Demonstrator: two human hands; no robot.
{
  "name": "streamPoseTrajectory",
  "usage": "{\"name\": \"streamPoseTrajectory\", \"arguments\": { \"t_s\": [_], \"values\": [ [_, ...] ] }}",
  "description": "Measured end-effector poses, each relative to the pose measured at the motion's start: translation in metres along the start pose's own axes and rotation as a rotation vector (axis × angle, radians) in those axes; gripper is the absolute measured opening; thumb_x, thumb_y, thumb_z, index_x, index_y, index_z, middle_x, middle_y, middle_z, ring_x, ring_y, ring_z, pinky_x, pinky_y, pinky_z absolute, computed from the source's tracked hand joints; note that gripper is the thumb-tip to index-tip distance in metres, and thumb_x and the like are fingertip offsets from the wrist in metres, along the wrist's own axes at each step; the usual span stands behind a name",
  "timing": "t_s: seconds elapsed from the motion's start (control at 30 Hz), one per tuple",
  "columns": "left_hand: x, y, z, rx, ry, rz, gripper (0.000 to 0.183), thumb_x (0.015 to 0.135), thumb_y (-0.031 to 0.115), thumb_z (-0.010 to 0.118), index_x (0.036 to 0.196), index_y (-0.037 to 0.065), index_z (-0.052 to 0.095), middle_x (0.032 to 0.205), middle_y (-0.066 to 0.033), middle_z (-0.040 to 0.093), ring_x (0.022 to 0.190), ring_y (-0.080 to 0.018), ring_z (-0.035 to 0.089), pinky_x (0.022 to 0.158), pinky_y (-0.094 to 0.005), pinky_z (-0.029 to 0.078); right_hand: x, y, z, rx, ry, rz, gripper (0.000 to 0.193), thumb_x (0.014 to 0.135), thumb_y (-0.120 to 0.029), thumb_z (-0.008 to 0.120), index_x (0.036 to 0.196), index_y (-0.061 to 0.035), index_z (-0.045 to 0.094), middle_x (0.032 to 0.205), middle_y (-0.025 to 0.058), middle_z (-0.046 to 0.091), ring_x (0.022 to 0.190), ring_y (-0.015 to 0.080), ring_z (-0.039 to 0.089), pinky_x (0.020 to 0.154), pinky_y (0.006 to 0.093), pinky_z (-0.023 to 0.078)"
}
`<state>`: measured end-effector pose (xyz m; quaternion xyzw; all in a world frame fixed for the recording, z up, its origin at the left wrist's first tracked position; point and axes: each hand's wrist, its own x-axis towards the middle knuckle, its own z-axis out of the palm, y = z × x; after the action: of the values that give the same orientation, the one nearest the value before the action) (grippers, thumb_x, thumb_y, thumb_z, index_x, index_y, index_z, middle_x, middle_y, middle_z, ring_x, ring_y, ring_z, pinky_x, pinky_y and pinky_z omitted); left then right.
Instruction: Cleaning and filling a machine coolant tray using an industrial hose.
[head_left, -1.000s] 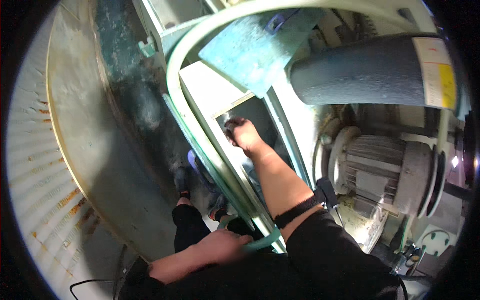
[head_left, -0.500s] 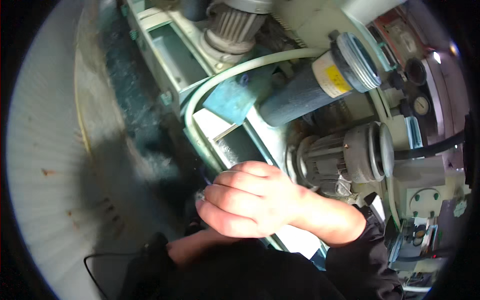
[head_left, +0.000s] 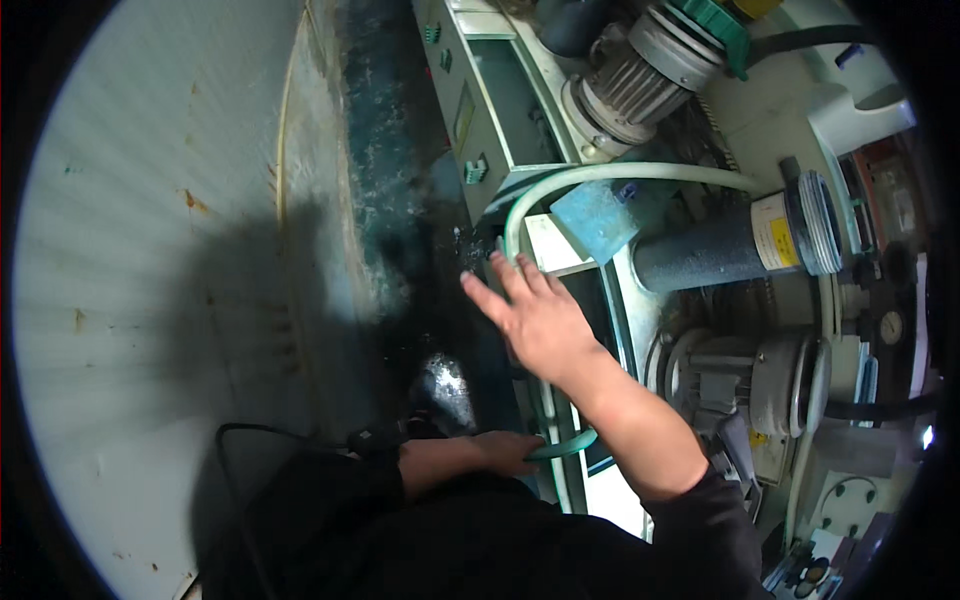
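Well, at the far left one pale wall [head_left: 130, 300] with a few rust-coloured marks runs out into the black rim of the view, a broad shadow dulling much of it. One black cable [head_left: 255, 427] arches low before it and drops out of sight by the dark sleeve [head_left: 300, 510]. Next comes a strip of dark, wet-looking floor [head_left: 385, 220], hard to read in the gloom.

The left hand [head_left: 508, 452] reaches in low, its fingers curled together round one green hose [head_left: 570, 447]; the fingertips are too dark to make out. That hose bends away to the right, toward the right forearm, where its run is lost.

Above it, the right hand [head_left: 548, 325] hangs back-upward, fingers straight and spread apart, grasping nothing that shows; its palm is hidden. Beneath and behind it passes one pale hose [head_left: 600, 172], partly covered by the hand. A pale cabinet [head_left: 487, 135] shows two troughs, the nearer half hidden by hand and forearm, beside one light-blue sheet [head_left: 597, 215].

Farther right are two ribbed motors, an upper motor [head_left: 640, 85] and a lower motor [head_left: 745, 375], with one dark grey cylinder [head_left: 705, 245] between them, then one round gauge [head_left: 892, 327], its dial illegible.
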<state>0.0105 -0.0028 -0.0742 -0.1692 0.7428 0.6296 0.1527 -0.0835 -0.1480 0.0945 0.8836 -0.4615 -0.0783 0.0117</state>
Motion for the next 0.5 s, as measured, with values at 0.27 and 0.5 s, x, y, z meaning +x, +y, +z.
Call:
{"name": "streamPoseTrajectory", "arguments": {
  "t_s": [0.27, 0.5],
  "values": [
    [0.021, 0.002, -0.003, 0.071, -0.064, 0.091, 0.050, 0.094, 0.048, 0.067, 0.119, 0.006, 0.055, 0.108, -0.0246, 0.070, 0.104, -0.0435, 0.069, 0.088, -0.0543, 0.053, -0.193, 0.010, -0.005, 0.642, 0.057, 0.648, 0.052, 0.098, -0.011, 0.059, 0.148, -0.0052, 0.047, 0.102, 0.0200, 0.075, 0.093, 0.0411, 0.072, 0.084, 0.0478, 0.057],
    [-0.041, 0.079, -0.051, 0.259, -0.170, 0.165, 0.060, 0.094, 0.055, 0.069, 0.123, 0.003, 0.061, 0.103, -0.0226, 0.071, 0.099, -0.0378, 0.072, 0.087, -0.0465, 0.055, -0.392, -0.076, 0.000, 0.615, 0.204, 1.242, 0.056, 0.096, -0.004, 0.061, 0.150, -0.0033, 0.047, 0.140, 0.0209, 0.057, 0.123, 0.0341, 0.062, 0.100, 0.0418, 0.054]
  ]
}}
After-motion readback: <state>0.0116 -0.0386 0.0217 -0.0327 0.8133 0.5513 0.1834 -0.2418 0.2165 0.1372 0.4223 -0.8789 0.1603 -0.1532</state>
